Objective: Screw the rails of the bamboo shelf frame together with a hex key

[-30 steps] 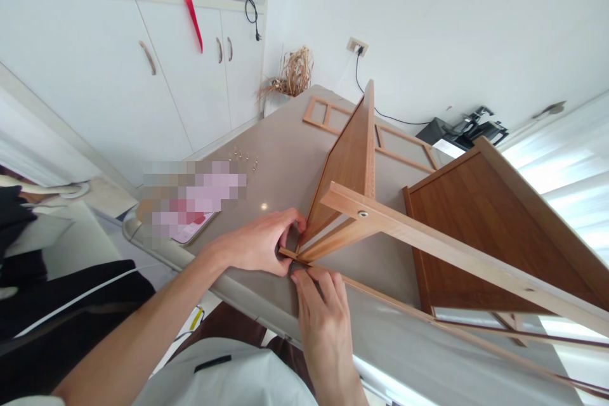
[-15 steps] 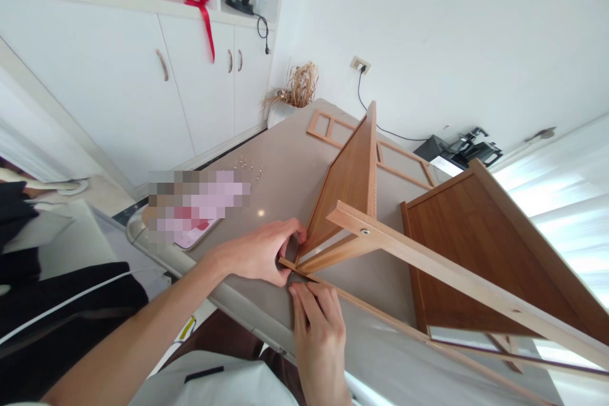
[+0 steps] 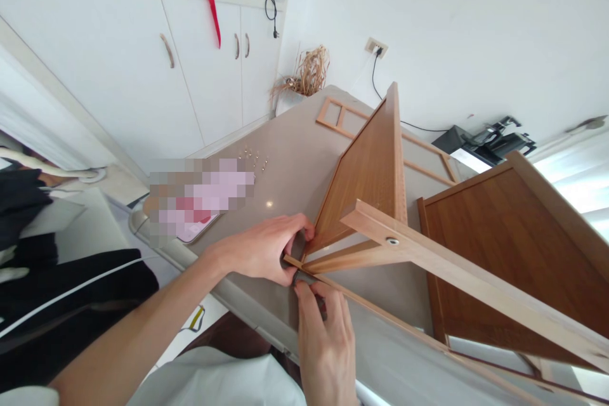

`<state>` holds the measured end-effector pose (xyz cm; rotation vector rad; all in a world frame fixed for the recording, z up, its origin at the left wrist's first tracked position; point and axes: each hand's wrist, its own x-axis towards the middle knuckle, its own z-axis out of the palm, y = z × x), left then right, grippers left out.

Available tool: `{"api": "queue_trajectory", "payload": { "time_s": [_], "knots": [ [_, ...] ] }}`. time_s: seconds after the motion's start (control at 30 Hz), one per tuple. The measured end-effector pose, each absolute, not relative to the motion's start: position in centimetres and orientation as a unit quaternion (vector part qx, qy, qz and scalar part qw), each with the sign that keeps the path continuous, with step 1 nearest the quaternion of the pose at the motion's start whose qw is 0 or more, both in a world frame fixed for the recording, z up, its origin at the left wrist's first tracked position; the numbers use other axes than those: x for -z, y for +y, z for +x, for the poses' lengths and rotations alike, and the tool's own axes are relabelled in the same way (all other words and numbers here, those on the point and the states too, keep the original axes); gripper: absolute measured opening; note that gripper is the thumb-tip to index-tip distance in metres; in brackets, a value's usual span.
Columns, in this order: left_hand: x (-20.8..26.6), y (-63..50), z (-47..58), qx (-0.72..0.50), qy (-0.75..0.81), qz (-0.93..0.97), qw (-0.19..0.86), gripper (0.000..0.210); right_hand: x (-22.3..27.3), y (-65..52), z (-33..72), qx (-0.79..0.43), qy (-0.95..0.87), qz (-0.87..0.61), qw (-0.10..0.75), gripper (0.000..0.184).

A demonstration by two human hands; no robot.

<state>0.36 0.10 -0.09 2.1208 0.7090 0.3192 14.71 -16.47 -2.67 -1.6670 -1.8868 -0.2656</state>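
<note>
A wooden piece of furniture with a brown panel (image 3: 368,168) and a pale slanting beam (image 3: 469,273) stands on the grey-beige table. My left hand (image 3: 264,247) curls around its near lower corner, the fingers against the panel's edge and the thumb on the near side. Beside that corner, just below the thumb, my right hand (image 3: 329,330) has its fingertips pinched together at the joint. What lies between those fingertips is too small and hidden to make out. A thin wooden rail (image 3: 380,311) runs right from the corner.
A second brown panel (image 3: 504,254) rises at the right. Behind the first lies a flat ladder-like wooden frame (image 3: 341,117). Several small metal fasteners (image 3: 254,157) are scattered left of it, near a blurred pink item (image 3: 216,200). Dried plants (image 3: 311,73) stand beyond the table's far edge.
The view has tilted slightly downward and left, so everything sits a little differently in frame. Both hands stay at the same corner; the right-hand fingers have shifted slightly.
</note>
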Motion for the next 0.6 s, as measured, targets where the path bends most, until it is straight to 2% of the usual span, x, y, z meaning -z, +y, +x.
{"api": "queue_trajectory", "payload": {
  "time_s": [0.6],
  "knots": [
    [-0.12,0.28,0.25,-0.13,0.26,0.848,0.442,0.053,2.98,-16.57,14.78,0.032,-0.724,-0.618,0.305,0.02]
  ]
}}
